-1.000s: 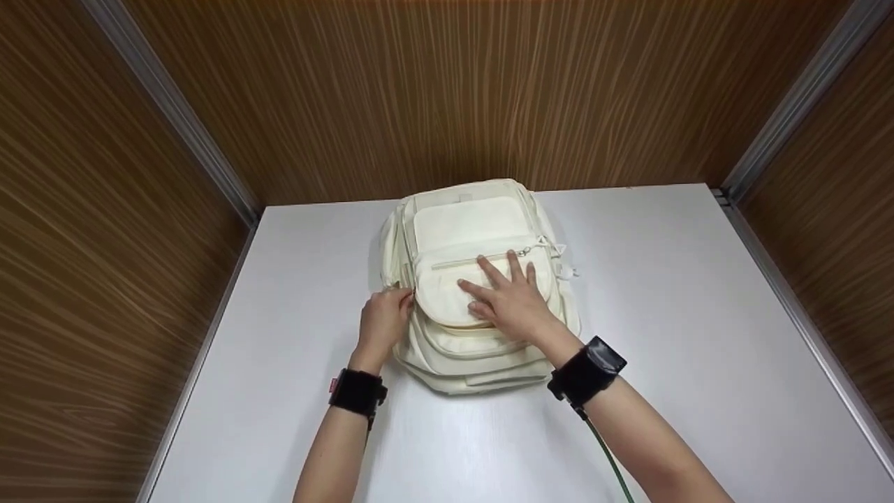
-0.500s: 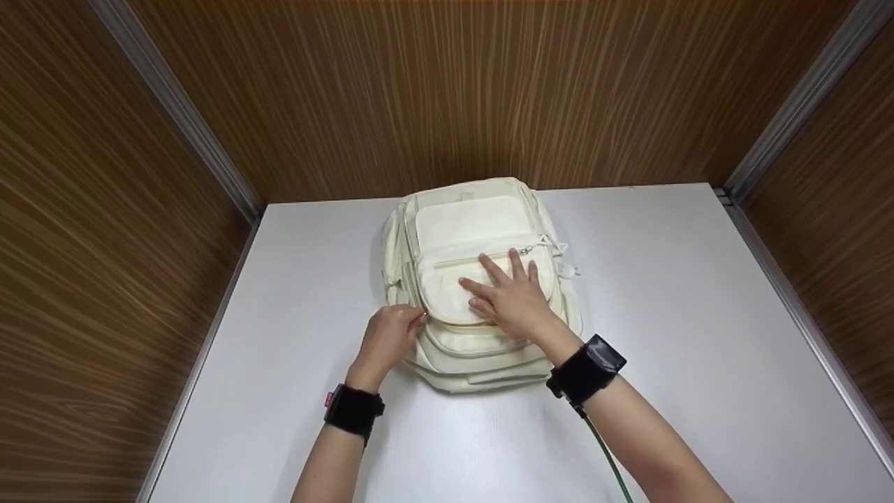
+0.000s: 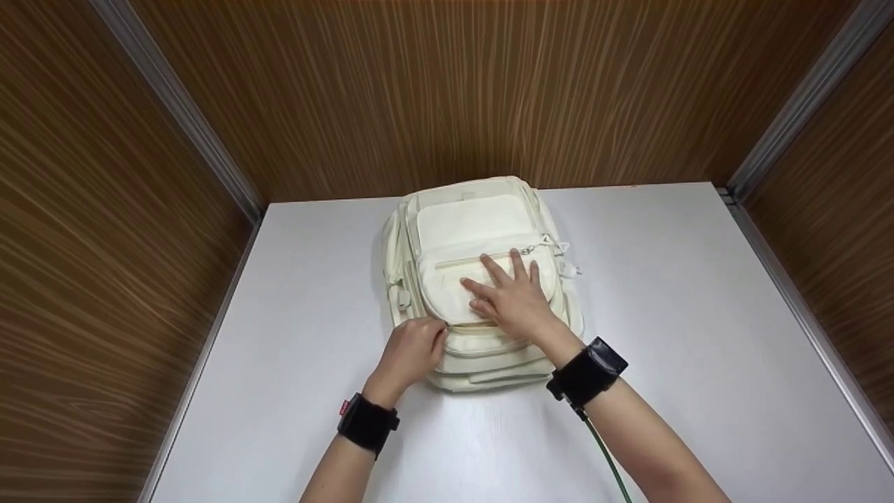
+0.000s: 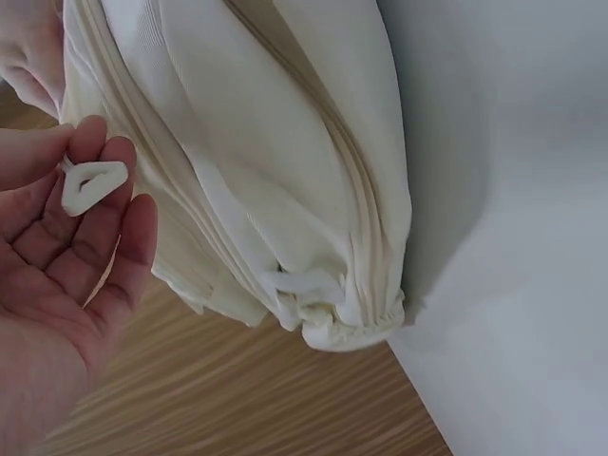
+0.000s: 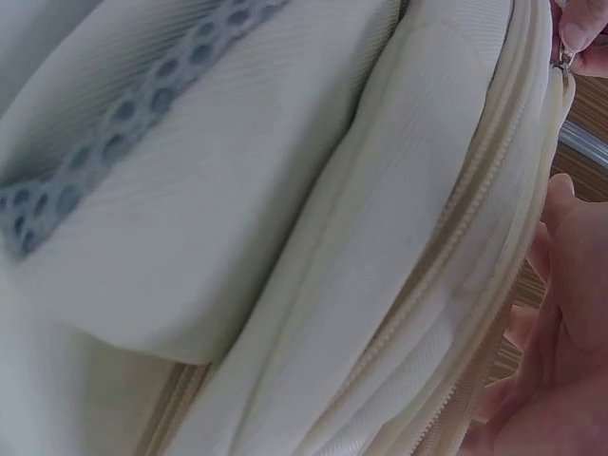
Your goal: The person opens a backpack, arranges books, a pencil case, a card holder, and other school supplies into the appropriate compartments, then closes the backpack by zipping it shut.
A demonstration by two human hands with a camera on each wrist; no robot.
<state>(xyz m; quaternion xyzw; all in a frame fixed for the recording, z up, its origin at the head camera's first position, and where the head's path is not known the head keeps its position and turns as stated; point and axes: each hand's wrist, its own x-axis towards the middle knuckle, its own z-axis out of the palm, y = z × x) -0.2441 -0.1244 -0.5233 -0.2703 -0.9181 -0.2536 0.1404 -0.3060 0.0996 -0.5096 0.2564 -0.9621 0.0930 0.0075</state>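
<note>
A cream backpack (image 3: 475,223) lies on its back on the white table, front pocket upward. My left hand (image 3: 413,349) is at the pocket's lower left edge in the head view. Between its thumb and fingers it pinches a zipper pull (image 4: 114,178), whose white triangular loop shows in the left wrist view. The metal zipper slider (image 5: 566,65) appears beside those fingertips in the right wrist view. Zipper teeth (image 5: 432,423) run along the pocket's curved edge. My right hand (image 3: 518,304) rests with spread fingers on the pocket front, below a short horizontal zipper (image 3: 482,260).
Wood-grain panels (image 3: 447,91) close off the back and both sides of the white table (image 3: 663,279). White triangular tags (image 3: 559,246) hang at the bag's right side. A green cable (image 3: 607,454) trails from the right wrist's black band (image 3: 589,374).
My left hand has moved down and to the right along the pocket's edge with the zipper pull, from its left side to the lower left corner. The right hand has stayed in place.
</note>
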